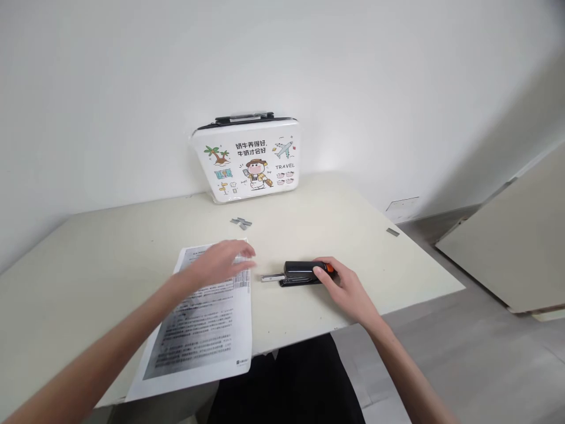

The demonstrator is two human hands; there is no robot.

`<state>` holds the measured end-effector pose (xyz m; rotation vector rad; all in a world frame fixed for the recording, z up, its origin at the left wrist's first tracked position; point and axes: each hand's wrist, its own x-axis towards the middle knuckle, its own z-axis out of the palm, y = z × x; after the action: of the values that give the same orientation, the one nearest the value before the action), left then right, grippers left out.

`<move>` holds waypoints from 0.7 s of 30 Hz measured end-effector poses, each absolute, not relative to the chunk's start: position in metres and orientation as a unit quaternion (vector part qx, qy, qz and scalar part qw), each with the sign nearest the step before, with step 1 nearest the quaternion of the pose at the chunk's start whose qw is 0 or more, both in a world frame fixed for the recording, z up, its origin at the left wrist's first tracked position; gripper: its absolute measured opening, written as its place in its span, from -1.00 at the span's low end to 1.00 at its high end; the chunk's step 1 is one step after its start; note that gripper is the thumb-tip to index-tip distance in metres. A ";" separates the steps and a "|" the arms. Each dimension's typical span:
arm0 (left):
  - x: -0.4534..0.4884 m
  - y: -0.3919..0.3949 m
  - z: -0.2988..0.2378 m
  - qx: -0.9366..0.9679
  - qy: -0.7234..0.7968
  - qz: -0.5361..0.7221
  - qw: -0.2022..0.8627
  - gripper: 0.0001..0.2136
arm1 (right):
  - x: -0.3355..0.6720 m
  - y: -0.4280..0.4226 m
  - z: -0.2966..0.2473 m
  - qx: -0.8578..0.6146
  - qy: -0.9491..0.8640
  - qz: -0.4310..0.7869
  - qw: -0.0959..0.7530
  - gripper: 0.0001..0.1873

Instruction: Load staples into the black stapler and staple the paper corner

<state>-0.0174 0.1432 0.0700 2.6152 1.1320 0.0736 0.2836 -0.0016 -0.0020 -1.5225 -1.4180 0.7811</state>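
A black stapler [296, 274] with an orange rear end lies on the cream table [97, 259], its metal staple tray pulled out to the left. My right hand [342, 285] has its fingers closed round the stapler's rear end. My left hand [217, 263] hovers with fingers stretched out over the top of a printed sheet of paper [205, 327], holding nothing. The sheet lies at the near edge and hangs slightly over it.
A white carry case [249, 158] with cartoon prints and the word TRAVEL stands against the wall at the back. Loose strips of staples [241, 222] lie in front of it. Another staple strip [392, 232] lies near the table's right edge.
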 end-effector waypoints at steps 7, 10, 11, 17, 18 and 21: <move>-0.024 0.239 0.059 0.826 0.560 0.063 0.005 -0.73 | 0.285 0.000 0.000 -0.604 -0.576 0.320 0.448 -0.53; -0.025 0.254 0.050 0.816 0.573 0.077 0.018 -0.77 | 0.285 0.001 0.000 -0.603 -0.574 0.322 0.451 -0.53; -0.025 0.255 0.048 0.813 0.576 0.084 0.025 -0.79 | 0.285 0.001 0.000 -0.602 -0.574 0.324 0.452 -0.53; -0.042 0.251 0.043 0.790 0.579 0.175 0.097 -0.75 | 0.285 0.000 0.000 -0.603 -0.567 0.341 0.446 -0.53; -0.045 0.249 0.042 0.782 0.579 0.201 0.114 -0.73 | 0.285 0.000 0.001 -0.605 -0.565 0.342 0.444 -0.53; -0.050 0.241 0.036 0.748 0.577 0.282 0.170 -0.62 | 0.284 -0.001 0.001 -0.611 -0.563 0.343 0.438 -0.54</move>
<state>-0.0500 0.2408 0.0358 2.1249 1.6385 0.8027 0.2844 -0.0008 0.0010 -1.5200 -1.3991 0.8524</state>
